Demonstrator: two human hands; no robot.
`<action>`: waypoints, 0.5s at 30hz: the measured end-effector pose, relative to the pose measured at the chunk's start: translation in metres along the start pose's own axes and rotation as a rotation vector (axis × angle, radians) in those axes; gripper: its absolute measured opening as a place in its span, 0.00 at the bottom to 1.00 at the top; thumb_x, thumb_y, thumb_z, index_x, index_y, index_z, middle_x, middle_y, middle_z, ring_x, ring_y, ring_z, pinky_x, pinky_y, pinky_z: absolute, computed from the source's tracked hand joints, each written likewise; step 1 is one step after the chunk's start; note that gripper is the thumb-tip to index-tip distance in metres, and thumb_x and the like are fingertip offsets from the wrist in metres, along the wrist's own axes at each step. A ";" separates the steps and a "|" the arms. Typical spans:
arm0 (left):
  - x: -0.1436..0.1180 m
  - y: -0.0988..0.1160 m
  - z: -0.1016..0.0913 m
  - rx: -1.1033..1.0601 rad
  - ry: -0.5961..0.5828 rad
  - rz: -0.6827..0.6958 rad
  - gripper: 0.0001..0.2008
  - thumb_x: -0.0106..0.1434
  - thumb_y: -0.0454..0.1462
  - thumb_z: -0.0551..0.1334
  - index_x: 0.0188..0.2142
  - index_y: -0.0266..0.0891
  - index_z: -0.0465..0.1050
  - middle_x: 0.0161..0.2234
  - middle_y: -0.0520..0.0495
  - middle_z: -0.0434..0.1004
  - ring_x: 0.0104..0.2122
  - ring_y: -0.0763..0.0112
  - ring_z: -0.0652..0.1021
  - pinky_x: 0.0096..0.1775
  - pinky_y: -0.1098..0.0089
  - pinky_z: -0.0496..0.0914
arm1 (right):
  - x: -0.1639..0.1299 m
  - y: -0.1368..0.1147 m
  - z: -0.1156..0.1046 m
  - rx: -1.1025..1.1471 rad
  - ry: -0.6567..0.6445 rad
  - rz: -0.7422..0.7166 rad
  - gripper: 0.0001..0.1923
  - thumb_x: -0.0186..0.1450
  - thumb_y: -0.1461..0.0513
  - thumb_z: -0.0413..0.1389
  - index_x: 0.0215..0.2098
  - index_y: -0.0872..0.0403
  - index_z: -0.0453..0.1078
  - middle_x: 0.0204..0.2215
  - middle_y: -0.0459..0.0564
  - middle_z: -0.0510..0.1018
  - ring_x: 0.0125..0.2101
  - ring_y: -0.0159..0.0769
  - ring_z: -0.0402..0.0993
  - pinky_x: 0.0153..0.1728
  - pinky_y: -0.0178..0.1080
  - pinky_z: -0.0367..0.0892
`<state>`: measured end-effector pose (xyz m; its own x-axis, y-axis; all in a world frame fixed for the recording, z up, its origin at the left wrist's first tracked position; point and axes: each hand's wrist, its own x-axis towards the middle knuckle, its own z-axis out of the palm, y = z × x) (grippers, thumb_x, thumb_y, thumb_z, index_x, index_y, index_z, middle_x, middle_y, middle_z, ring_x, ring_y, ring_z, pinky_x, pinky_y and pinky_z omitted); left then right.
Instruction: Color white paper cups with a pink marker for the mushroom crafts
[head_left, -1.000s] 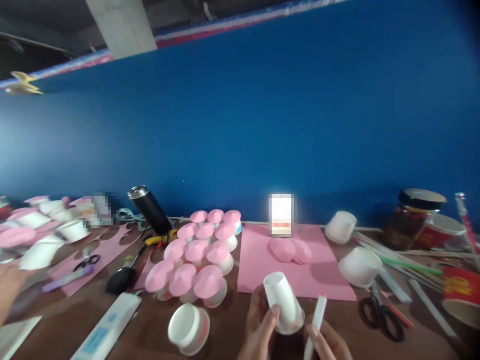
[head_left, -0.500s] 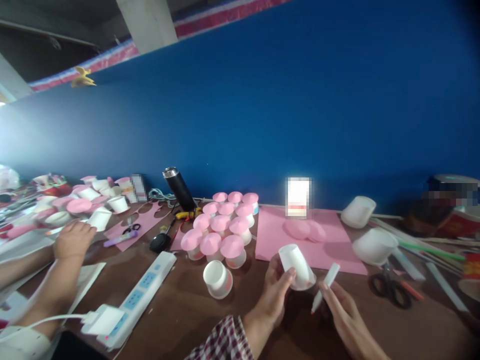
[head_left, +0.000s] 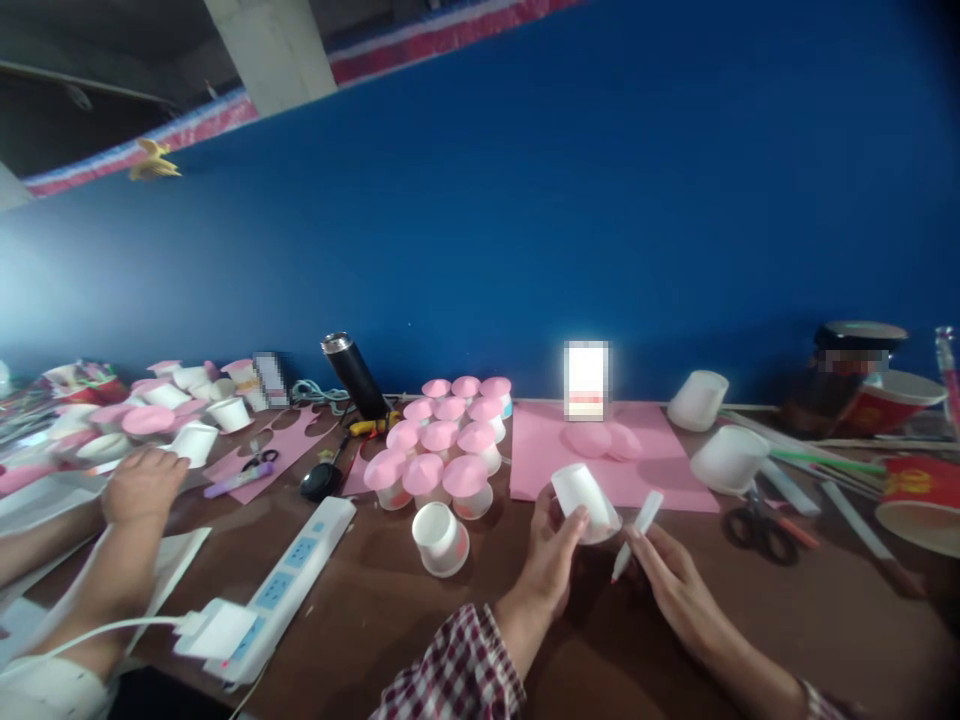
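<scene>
Your left hand (head_left: 551,555) has its fingers curled around a small white cup (head_left: 584,501), thumb on the near side. The cup is tipped over, its closed bottom pointing up and to the left. Its open mouth faces down and to the right, so you cannot see inside it. It is plain white and sits above the brown table (head_left: 390,620), just in front of the pink paper sheet (head_left: 660,470).

Your right hand (head_left: 667,575) pinches a thin white pen (head_left: 636,535) between its fingers. The pen leans, and its lower tip looks red, but it is too small to be sure. The pen is just beside the cup; you cannot tell if they touch.

Left of your hands stands one more white cup (head_left: 440,537), then a bunch of cups with pink tops (head_left: 442,450). Black scissors (head_left: 754,530) lie to the right. Far left, another person's hand (head_left: 142,482) rests on the table, and things there are blurry.
</scene>
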<state>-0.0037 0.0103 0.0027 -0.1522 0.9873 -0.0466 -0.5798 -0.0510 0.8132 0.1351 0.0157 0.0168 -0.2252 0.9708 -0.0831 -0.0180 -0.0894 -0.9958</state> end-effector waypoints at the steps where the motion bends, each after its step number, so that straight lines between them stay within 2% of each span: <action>1: 0.000 0.000 0.000 0.001 0.000 0.005 0.24 0.59 0.40 0.67 0.53 0.39 0.67 0.43 0.44 0.77 0.43 0.65 0.77 0.47 0.64 0.69 | 0.000 0.000 0.000 0.004 -0.002 -0.003 0.27 0.57 0.40 0.59 0.22 0.55 0.68 0.15 0.42 0.67 0.17 0.30 0.63 0.17 0.31 0.61; 6: 0.001 -0.002 -0.001 0.018 0.003 0.033 0.21 0.59 0.41 0.68 0.49 0.39 0.68 0.42 0.44 0.77 0.42 0.65 0.76 0.47 0.63 0.68 | -0.001 0.001 0.000 0.005 -0.007 -0.042 0.25 0.59 0.42 0.59 0.28 0.56 0.73 0.15 0.42 0.68 0.18 0.31 0.64 0.20 0.31 0.64; 10: 0.001 0.002 0.000 0.092 0.009 0.085 0.21 0.58 0.42 0.68 0.48 0.39 0.68 0.42 0.46 0.76 0.42 0.65 0.76 0.47 0.64 0.68 | -0.002 0.004 -0.001 0.008 -0.005 -0.047 0.23 0.58 0.44 0.62 0.29 0.57 0.74 0.17 0.43 0.69 0.19 0.32 0.65 0.21 0.32 0.65; 15: -0.001 0.009 0.005 0.212 0.046 0.153 0.25 0.57 0.41 0.69 0.52 0.39 0.66 0.47 0.43 0.75 0.46 0.62 0.75 0.50 0.63 0.68 | -0.003 0.008 -0.003 0.019 0.002 -0.051 0.20 0.59 0.46 0.63 0.27 0.56 0.73 0.17 0.42 0.69 0.18 0.30 0.63 0.19 0.31 0.65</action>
<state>-0.0051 0.0095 0.0125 -0.2639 0.9624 0.0639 -0.3670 -0.1615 0.9161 0.1383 0.0130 0.0085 -0.2216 0.9746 -0.0327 -0.0479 -0.0444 -0.9979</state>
